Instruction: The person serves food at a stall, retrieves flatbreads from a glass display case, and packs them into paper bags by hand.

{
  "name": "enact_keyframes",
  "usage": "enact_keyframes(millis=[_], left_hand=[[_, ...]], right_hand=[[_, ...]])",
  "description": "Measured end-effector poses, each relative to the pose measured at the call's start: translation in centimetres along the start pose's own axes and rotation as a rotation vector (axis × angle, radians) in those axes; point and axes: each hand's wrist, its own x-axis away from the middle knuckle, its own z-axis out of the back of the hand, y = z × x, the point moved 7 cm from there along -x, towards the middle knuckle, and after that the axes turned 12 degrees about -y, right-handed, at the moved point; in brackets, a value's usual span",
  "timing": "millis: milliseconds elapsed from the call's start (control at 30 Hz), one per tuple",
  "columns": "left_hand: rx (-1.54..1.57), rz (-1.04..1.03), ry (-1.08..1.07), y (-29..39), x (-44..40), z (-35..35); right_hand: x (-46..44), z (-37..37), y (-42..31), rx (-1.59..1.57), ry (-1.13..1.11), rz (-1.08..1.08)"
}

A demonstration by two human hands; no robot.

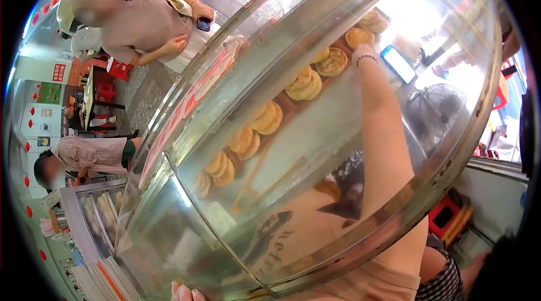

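My right arm, with a dark bead bracelet on the wrist, reaches inside a curved glass display case (332,259). At its end my right hand (365,52) is closed at the edge of a round browned flatbread (359,37); glass glare blurs the fingers. Beside it lies another browned flatbread (331,62). Stacked pale flatbreads (304,84) continue in a row along the tray. At the bottom edge only the curled fingertips of my left hand (187,292) show, in a clear plastic glove; whatever they hold is out of frame.
Wooden tongs (252,180) lie in the case. A lit phone (398,64) and a round wire fan (437,106) are at the right. Beyond the glass, one person (152,19) holds a phone; another (93,152) stands farther back. A metal-framed tray (93,211) stands lower left.
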Motion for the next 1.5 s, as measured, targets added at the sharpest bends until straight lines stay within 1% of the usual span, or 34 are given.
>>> enact_keyframes(millis=[100, 167, 233, 267, 333, 367, 433, 467, 567, 600, 667, 700, 733, 800, 833, 867, 900, 933, 967, 1000, 1067, 1100, 1167, 1200, 1267, 1300, 1333, 1367, 1400, 1433, 1467, 1500], left_hand=[[-0.017, -0.011, 0.014, -0.1, 0.0, -0.2], [-0.011, -0.026, -0.006, -0.1, 0.2, -0.4], [-0.027, -0.022, 0.086, 0.1, 0.2, -0.3], [-0.027, -0.008, 0.074, 0.2, 0.0, -0.2], [-0.028, 0.049, -0.058, 0.3, -0.5, -0.3], [-0.055, 0.083, -0.055, 0.1, -0.4, -0.1], [0.049, 0.048, -0.121, -0.2, 0.0, -0.3], [0.025, 0.085, -0.091, -0.7, 0.1, -0.1], [0.106, 0.028, -0.064, -0.9, -0.1, -0.2], [0.095, 0.056, -0.056, -1.3, -0.2, -0.1], [0.095, -0.035, -0.052, -1.2, 0.3, -0.1], [-0.020, -0.006, -0.102, -1.1, 1.6, -1.1], [-0.008, 0.005, -0.102, -1.2, 1.9, -1.6], [-0.021, -0.005, 0.006, -1.4, 1.6, -1.2], [0.091, -0.038, 0.010, -1.6, 1.8, -0.9], [0.129, -0.025, -0.019, -1.9, 2.0, -0.6], [0.258, -0.024, 0.026, -2.5, 2.1, 0.1], [0.385, -0.024, 0.077, -3.0, 2.6, 0.6], [0.281, 0.008, 0.155, -3.4, 4.2, 0.6], [0.224, 0.180, 0.109, -4.2, 5.1, 1.2], [0.151, 0.334, 0.295, -6.2, 7.5, 1.6], [0.146, 0.338, 0.300, -6.7, 8.2, 1.3], [0.128, 0.456, 0.419, -8.1, 9.9, 1.0], [0.125, 0.465, 0.418, -8.1, 9.7, 0.7], [0.070, 0.550, 0.422, -8.2, 8.7, -0.4], [0.046, 0.546, 0.507, -8.4, 9.8, -0.5], [0.045, 0.569, 0.488, -8.7, 10.0, -0.8], [0.082, 0.550, 0.505, -8.8, 10.3, -0.8], [0.120, 0.532, 0.520, -9.0, 10.5, -0.9], [0.114, 0.520, 0.549, -9.1, 10.3, -1.0], [0.108, 0.542, 0.534, -9.2, 10.3, -1.1], [0.105, 0.536, 0.531, -9.3, 10.3, -1.1]], right_hand=[[-0.4, 2.0, -2.3, 0.021, -0.052, 0.007], [-0.3, 2.1, -4.5, 0.036, -0.028, 0.090], [-0.5, 2.0, -6.8, 0.049, -0.003, 0.182], [-0.5, 2.0, -8.0, 0.059, 0.005, 0.231], [0.0, 1.6, -10.5, 0.091, 0.003, 0.348], [0.6, 1.2, -11.7, 0.107, -0.008, 0.417], [2.9, -0.3, -13.9, 0.164, -0.058, 0.567], [4.5, -1.2, -15.1, 0.198, -0.097, 0.645], [11.6, -5.7, -18.2, 0.314, -0.332, 0.884], [14.6, -8.0, -18.8, 0.363, -0.442, 0.954], [21.1, -13.5, -19.0, 0.471, -0.663, 1.071], [24.3, -16.8, -19.0, 0.519, -0.715, 1.099], [27.4, -20.4, -18.5, 0.577, -0.739, 1.110], [32.5, -26.6, -17.6, 0.604, -0.687, 1.129], [34.8, -28.4, -17.4, 0.511, -0.715, 1.162], [37.5, -29.7, -16.8, 0.414, -0.751, 1.182], [38.9, -31.0, -17.0, 0.427, -0.786, 1.155], [39.6, -31.9, -17.4, 0.490, -0.893, 1.009], [40.0, -32.3, -16.5, 0.555, -0.989, 0.866], [40.4, -30.8, -16.3, 0.565, -0.987, 0.861], [41.6, -27.7, -15.8, 0.739, -0.914, 0.881], [41.1, -27.9, -15.5, 0.742, -0.908, 0.886], [38.1, -29.3, -14.4, 0.749, -0.757, 0.841], [37.0, -30.2, -13.6, 0.753, -0.691, 0.819], [35.4, -30.7, -12.8, 0.763, -0.559, 0.773], [35.5, -31.3, -12.3, 0.781, -0.579, 0.777], [35.7, -30.3, -12.9, 0.850, -0.537, 0.768], [35.8, -30.0, -13.4, 0.921, -0.496, 0.763], [35.9, -30.7, -13.3, 0.945, -0.518, 0.777], [35.8, -31.1, -13.4, 0.939, -0.460, 0.801], [35.4, -31.1, -13.5, 0.927, -0.395, 0.827], [34.9, -31.7, -13.2, 0.942, -0.400, 0.841]])
